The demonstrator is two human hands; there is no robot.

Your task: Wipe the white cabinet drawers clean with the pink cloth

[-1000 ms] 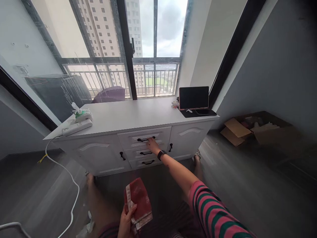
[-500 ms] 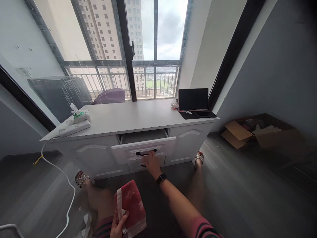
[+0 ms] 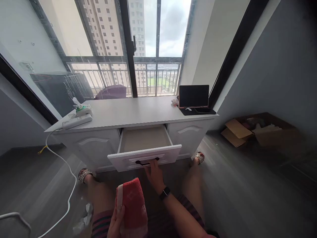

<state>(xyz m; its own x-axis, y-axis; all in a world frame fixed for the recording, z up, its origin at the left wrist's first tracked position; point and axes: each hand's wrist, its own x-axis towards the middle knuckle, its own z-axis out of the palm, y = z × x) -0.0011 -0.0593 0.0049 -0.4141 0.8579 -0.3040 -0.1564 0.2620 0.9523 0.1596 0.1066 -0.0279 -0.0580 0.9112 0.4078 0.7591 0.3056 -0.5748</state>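
My right hand (image 3: 155, 175) has its fingers hooked around the dark handle (image 3: 142, 163) of a white drawer (image 3: 146, 154). The drawer stands pulled out from the white cabinet (image 3: 94, 145), and its bare pale bottom shows. A folded red towel (image 3: 135, 205) with a pale border is gripped in my left hand (image 3: 116, 221), low in front of my lap. The thumb lies over the towel's front, while the other fingers are hidden behind it.
On the cabinet top sit a tissue pack (image 3: 84, 109), a white power strip (image 3: 77, 121) and a tablet (image 3: 193, 96) on a dark mat. A cardboard box (image 3: 269, 132) is on the floor at right. A white cable (image 3: 71, 175) trails down at left.
The drawer has come farther out towards me, drawn by my right hand on its handle. More of its inside shows. My left hand still holds the towel in nearly the same place.
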